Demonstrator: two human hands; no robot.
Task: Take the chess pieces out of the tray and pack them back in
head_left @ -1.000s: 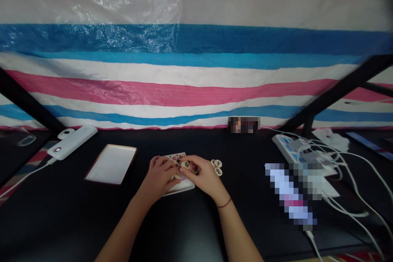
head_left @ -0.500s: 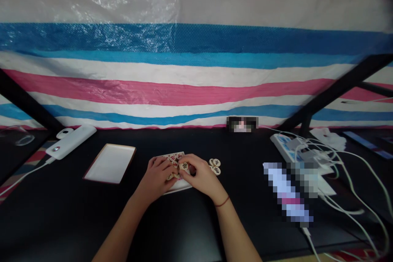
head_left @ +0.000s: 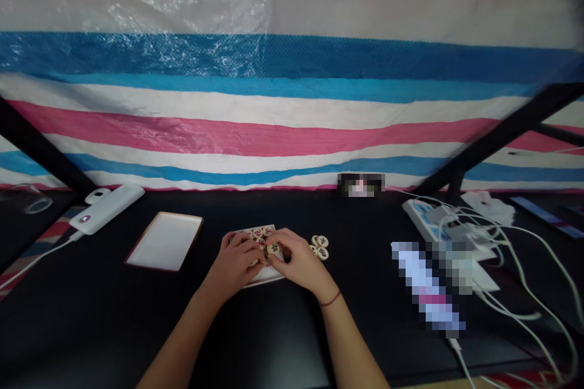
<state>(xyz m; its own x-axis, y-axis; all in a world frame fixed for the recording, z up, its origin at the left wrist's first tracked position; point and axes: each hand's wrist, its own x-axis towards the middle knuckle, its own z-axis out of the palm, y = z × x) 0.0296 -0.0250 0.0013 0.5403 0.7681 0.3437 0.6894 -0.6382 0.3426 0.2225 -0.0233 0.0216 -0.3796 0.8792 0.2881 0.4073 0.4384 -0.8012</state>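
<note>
A shallow white box (head_left: 267,278) holds several round xiangqi pieces (head_left: 258,233), with red characters on those at its far side. My left hand (head_left: 235,264) reaches over the box's left part, its fingers bent and closed on pale xiangqi pieces there, which they partly hide. Between thumb and fingers of my right hand (head_left: 300,260) is a xiangqi piece (head_left: 274,248) with a black character, tilted towards me above the box's right side. Just right of that hand, a few more xiangqi pieces (head_left: 322,247) with black characters lie on the black table.
Left of the box lies an open box lid (head_left: 165,241), white inside. A white device (head_left: 109,209) with a cable stands at the back left. On the right are a phone (head_left: 429,289), a power strip (head_left: 422,219) and tangled white cables. A striped plastic sheet (head_left: 274,134) hangs behind.
Both hands stay at the box almost unmoved. The left fingers have shifted slightly over the pieces, and the view has moved a little. My right hand still pinches the same piece.
</note>
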